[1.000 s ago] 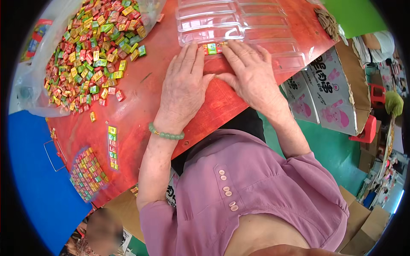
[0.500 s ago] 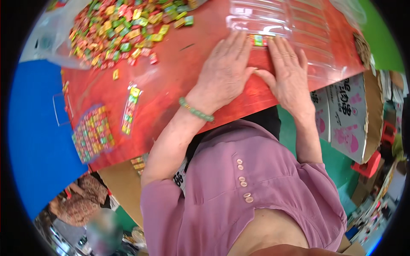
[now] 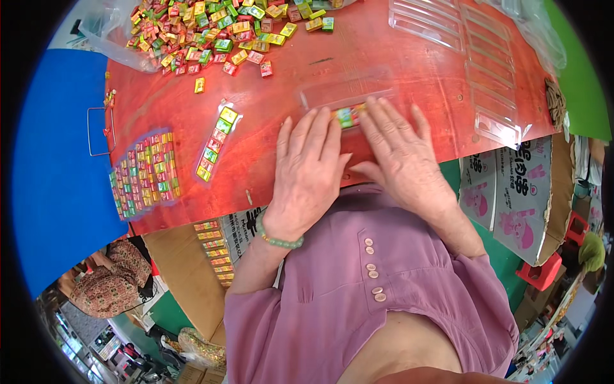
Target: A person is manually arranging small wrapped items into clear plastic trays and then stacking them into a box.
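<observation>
Both hands lie over a clear plastic strip pack (image 3: pixel 346 118) holding a row of small red, green and yellow wrapped sweets. My left hand (image 3: pixel 308 163) covers its left end, fingers stretched out flat. My right hand (image 3: pixel 403 153) rests on the right end, fingers also extended and the thumb apart. A clear plastic flap (image 3: pixel 348 86), smeared by motion, spreads just beyond the row. The pack's ends are hidden under my fingers. To the left, a filled strip pack (image 3: pixel 217 144) lies slantwise. Farther left sit several filled packs side by side (image 3: pixel 146 169).
A big pile of loose wrapped sweets (image 3: pixel 236 32) covers the far left beside a plastic bag (image 3: pixel 121 45). Clear moulded trays (image 3: pixel 491 70) lie at the far right of the red table (image 3: pixel 268 83). An open carton (image 3: pixel 182 275) with filled packs stands below the near edge.
My hands have come nearer to my body and a little left, away from the clear trays, and the strip pack has come with them. The head view has shifted slightly.
</observation>
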The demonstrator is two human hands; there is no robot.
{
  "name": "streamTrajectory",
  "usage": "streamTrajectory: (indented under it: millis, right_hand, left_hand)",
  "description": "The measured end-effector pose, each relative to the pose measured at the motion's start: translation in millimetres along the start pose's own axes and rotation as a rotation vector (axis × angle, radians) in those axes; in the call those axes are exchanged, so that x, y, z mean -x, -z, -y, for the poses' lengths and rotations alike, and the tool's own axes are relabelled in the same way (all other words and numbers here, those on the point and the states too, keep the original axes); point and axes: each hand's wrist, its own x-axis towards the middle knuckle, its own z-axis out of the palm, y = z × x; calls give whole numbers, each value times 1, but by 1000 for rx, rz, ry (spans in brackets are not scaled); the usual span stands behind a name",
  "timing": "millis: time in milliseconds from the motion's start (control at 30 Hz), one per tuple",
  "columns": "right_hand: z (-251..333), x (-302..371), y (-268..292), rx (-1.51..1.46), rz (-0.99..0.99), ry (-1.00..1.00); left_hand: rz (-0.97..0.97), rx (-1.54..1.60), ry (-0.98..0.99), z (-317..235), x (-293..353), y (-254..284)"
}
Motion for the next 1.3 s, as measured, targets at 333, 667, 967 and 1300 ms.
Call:
streamTrajectory:
  millis: [333, 667, 967, 1300]
  right_hand:
    - [-9, -75, 25, -338, -78, 276]
    - [-68, -192, -17, -116, -284, 115]
    - [-71, -161, 4, -208, -202, 107]
    - [-40, -65, 31, -497, 82, 162]
  left_hand:
    - [-59, 100, 140, 12, 27, -3]
    - [-112, 109, 175, 14, 26, -2]
    - [-243, 202, 165, 20, 27, -12]
    - [-298, 185, 155, 18, 29, -13]
